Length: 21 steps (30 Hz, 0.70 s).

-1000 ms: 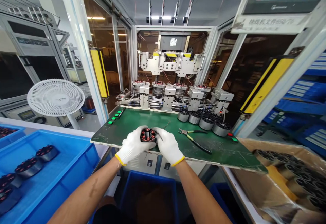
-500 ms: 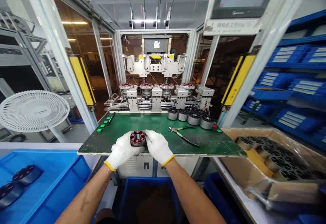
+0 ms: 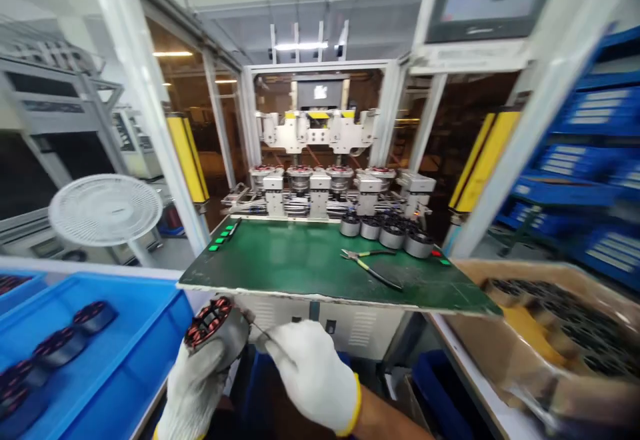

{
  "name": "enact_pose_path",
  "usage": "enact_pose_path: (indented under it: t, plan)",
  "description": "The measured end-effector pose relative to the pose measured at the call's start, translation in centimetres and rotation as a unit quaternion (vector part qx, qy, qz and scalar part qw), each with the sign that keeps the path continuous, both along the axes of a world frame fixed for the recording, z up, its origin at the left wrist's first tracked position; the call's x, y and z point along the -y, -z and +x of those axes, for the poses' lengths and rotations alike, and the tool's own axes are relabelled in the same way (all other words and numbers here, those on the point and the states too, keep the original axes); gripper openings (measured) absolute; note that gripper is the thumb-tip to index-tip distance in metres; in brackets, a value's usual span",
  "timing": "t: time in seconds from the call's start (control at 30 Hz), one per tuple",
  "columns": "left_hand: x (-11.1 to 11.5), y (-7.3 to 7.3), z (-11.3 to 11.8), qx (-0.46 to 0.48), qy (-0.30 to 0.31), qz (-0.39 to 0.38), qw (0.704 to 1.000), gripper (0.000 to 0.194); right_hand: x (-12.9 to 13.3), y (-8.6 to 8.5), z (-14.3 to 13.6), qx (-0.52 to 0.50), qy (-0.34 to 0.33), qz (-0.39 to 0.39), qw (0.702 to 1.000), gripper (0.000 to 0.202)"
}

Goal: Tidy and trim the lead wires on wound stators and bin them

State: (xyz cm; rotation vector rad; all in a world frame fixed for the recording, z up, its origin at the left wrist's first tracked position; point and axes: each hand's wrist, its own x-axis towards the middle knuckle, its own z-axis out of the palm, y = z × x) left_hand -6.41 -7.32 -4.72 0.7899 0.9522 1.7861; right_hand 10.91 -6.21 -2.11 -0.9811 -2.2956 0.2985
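Note:
A wound metal ring with copper coils (image 3: 220, 329) is in my left hand (image 3: 193, 380), tilted, just in front of the green table's front edge. White gloves with yellow cuffs cover both hands. My right hand (image 3: 313, 373) is beside the ring's right side, its thumb and fingers pinched on a thin, dark wire-like piece (image 3: 263, 331) that points toward the ring. On the green table (image 3: 280, 260) lie pliers with green and black handles (image 3: 373, 269), jaws to the left. Several grey rings with black tops (image 3: 393, 233) stand at its back right.
A blue bin (image 3: 125, 327) with several wound rings is on the left. At the right sits a plastic-lined carton (image 3: 480, 270) full of grey rings. Behind the table stands a winding machine (image 3: 320, 193). A white fan (image 3: 105, 210) is at the far left.
The ring has come off the green table's front area, closer to the camera and to the left, with my left hand. My right hand has drawn back below the edge. The view has turned left.

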Motion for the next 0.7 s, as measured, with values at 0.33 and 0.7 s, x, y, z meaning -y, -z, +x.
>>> enact_pose_path:
  t: [0.33,0.7]
  plan:
    - [0.2,-0.3,-0.4,0.047,0.105,-0.031,0.993,0.059,0.0,2.9,1.8,-0.139,-0.004,-0.185,0.973,0.031]
    - [3.5,-0.9,0.1,-0.436,0.070,0.061,0.895,0.079,0.2,2.4,-1.2,-0.241,-0.040,-0.088,0.966,0.047]
